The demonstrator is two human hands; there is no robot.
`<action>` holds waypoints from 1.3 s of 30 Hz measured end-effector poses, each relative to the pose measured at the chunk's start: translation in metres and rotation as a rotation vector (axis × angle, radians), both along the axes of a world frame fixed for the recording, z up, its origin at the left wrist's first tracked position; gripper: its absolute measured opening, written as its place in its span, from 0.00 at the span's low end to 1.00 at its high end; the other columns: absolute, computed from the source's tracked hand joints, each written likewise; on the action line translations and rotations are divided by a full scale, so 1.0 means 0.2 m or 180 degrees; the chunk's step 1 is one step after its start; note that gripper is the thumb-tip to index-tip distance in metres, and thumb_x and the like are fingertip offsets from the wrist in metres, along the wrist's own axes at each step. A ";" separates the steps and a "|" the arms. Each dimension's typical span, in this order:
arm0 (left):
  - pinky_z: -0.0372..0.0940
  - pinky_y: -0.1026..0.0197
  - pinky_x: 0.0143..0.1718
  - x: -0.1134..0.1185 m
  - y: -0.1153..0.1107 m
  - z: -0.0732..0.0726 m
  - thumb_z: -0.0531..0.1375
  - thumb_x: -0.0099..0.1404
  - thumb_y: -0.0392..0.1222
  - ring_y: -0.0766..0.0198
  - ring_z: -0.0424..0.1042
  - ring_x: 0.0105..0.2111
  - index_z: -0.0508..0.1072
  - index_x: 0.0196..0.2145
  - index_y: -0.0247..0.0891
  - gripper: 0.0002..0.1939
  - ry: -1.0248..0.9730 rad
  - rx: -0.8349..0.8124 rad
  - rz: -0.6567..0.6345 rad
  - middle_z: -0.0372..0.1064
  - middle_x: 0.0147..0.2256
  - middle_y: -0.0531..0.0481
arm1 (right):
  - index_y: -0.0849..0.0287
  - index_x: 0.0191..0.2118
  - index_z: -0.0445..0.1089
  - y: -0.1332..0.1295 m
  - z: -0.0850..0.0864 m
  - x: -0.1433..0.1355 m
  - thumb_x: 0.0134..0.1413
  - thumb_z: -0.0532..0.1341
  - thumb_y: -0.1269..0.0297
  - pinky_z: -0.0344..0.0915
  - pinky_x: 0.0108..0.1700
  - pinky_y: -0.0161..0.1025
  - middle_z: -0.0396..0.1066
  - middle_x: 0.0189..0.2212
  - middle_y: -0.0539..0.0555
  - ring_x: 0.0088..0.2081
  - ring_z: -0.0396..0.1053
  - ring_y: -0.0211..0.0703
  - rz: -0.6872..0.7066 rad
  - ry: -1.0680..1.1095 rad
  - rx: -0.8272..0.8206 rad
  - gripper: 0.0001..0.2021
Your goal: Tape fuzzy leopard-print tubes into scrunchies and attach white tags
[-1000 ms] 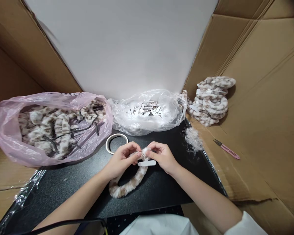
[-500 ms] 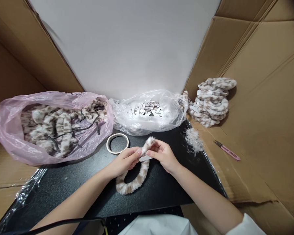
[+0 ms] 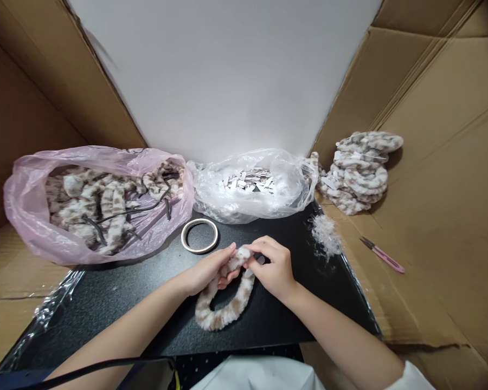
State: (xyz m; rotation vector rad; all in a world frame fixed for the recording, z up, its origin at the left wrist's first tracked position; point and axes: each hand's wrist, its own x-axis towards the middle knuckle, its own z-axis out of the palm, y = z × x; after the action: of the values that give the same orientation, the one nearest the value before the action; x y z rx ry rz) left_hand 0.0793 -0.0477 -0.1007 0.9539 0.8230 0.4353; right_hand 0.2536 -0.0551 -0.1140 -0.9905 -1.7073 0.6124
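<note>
Mottled white-and-brown plush ring (image 3: 220, 318), a tube of soft fur bent into a loop, lies in front of you at the near middle of the black, speckled bench (image 3: 146, 309), its lower curve toward your body and its upper part raised in your two hands. Your left hand (image 3: 208, 272) has a narrow grip on the upper part, thumb above and fingers curled beneath; your right hand (image 3: 277, 268) pinches the same stretch at its pale end between thumb and fingertips. A small white strip tag (image 3: 261, 260) shows just beside the right thumb, partly hidden by it. Judged from this pose, the step in hand is fine fingertip work on that end. To do it well, let the left grip act as the anchor, firm without flattening the pile, while the right fingertips make short, light movements. Part the fur so that the surface beneath can be seen, and hold the tag clear of the pinch so that it does not crease. Leave the lower curve slack, since a pull there would probably twist the end. The cream-coloured flat tape roll (image 3: 199, 251) sits beyond the left hand, apart from the work.
</note>
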 end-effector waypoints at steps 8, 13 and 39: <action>0.43 0.69 0.17 0.00 0.01 -0.02 0.60 0.59 0.61 0.75 0.44 0.17 0.57 0.27 0.39 0.24 -0.0118 -0.0193 -0.0163 0.48 0.19 0.62 | 0.55 0.34 0.77 0.00 -0.02 0.00 0.50 0.57 0.75 0.66 0.37 0.41 0.70 0.29 0.54 0.32 0.67 0.43 0.0188 -0.0662 0.0283 0.12; 0.44 0.69 0.18 -0.01 0.01 -0.02 0.59 0.60 0.61 0.75 0.44 0.17 0.56 0.26 0.39 0.24 -0.0287 -0.0123 -0.0120 0.45 0.19 0.62 | 0.55 0.47 0.73 0.02 0.03 0.04 0.51 0.61 0.71 0.66 0.45 0.41 0.72 0.41 0.56 0.42 0.70 0.45 0.0698 -0.0137 -0.0565 0.16; 0.51 0.75 0.18 -0.02 0.06 -0.05 0.64 0.60 0.39 0.76 0.54 0.16 0.61 0.35 0.40 0.12 -0.1273 -0.0912 0.0458 0.58 0.22 0.59 | 0.58 0.30 0.77 0.06 -0.03 0.02 0.48 0.65 0.67 0.68 0.35 0.37 0.77 0.30 0.54 0.32 0.74 0.43 0.0386 0.0396 -0.0908 0.02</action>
State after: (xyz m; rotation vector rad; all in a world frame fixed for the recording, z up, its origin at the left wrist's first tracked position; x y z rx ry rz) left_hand 0.0758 -0.0356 -0.1113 0.5192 0.5697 0.5924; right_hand 0.2583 -0.0440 -0.1205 -1.0273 -1.6060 0.9978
